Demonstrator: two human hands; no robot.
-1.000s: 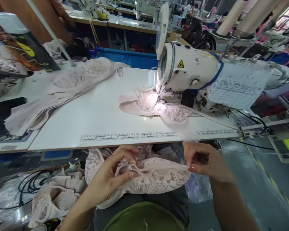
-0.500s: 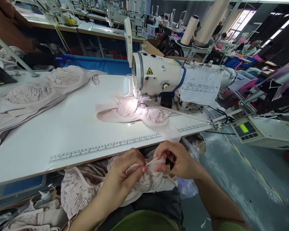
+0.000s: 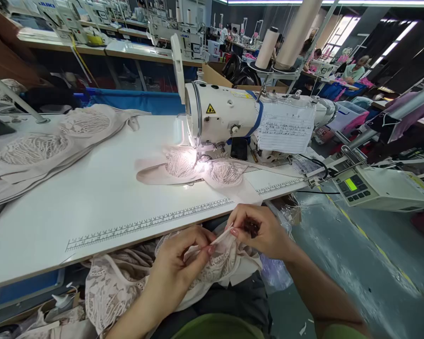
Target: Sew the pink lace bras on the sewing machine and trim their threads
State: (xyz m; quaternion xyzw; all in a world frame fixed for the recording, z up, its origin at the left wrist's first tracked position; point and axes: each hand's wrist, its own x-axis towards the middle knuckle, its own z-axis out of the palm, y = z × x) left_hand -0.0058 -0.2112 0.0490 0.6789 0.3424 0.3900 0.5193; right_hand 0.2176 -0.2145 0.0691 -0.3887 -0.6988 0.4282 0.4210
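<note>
Over my lap I hold a pale pink lace bra (image 3: 217,263) just below the table's front edge. My left hand (image 3: 183,256) is closed, pinching the bra's edge between thumb and fingers. My right hand (image 3: 259,230) pinches the same edge farther right, and a short stretch is pulled taut between the two. Something dark sits inside the curl of my right hand, too shaded to make out. Another lace bra (image 3: 224,172) lies under the lit needle area of the white sewing machine (image 3: 221,110).
More bras (image 3: 88,123) lie stacked on the left of the white table (image 3: 113,197), which has a printed ruler along its front. A control box (image 3: 385,188) stands at the right. Thread cones (image 3: 267,47) rise behind the machine. Lace pieces (image 3: 109,292) hang below the table edge.
My right fingers have moved from beside the fabric to a pinch on its edge. Dark pointed tips, like thread snips, showed at that hand before and no longer show. The view shifted slightly.
</note>
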